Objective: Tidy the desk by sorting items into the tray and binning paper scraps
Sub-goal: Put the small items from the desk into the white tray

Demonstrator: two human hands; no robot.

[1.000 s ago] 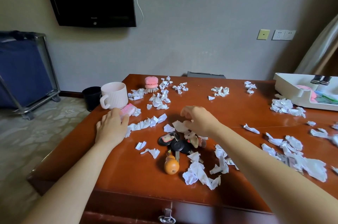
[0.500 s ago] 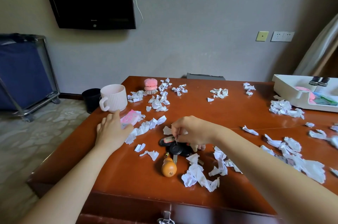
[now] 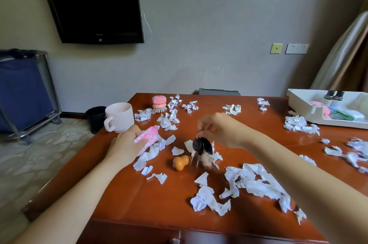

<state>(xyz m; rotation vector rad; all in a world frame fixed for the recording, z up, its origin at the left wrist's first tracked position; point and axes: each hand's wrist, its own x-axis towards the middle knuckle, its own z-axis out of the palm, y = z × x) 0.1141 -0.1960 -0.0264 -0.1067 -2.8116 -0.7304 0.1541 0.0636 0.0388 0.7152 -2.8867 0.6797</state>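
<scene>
My right hand [image 3: 221, 130] pinches the ring of a key bunch [image 3: 201, 147] with black fobs, which dangles above the middle of the wooden desk [image 3: 123, 196]. An orange gourd charm [image 3: 180, 162] hangs or lies just left of the keys; I cannot tell if it touches the desk. My left hand [image 3: 125, 144] grips a pink packet [image 3: 148, 136] beside the pale pink mug [image 3: 119, 117]. Torn white paper scraps [image 3: 256, 184] lie scattered over the desk. The white tray [image 3: 298, 104] stands at the far right with several items inside.
A pink scrub brush [image 3: 159, 103] stands at the back of the desk. A black waste bin [image 3: 95, 118] sits on the floor left of the desk, behind the mug. A blue cart [image 3: 22, 92] is at the far left, and a TV [image 3: 93, 4] hangs on the wall.
My right hand has lifted the key bunch off the desk, so it now dangles. My left hand has closed round the pink packet and raised it a little.
</scene>
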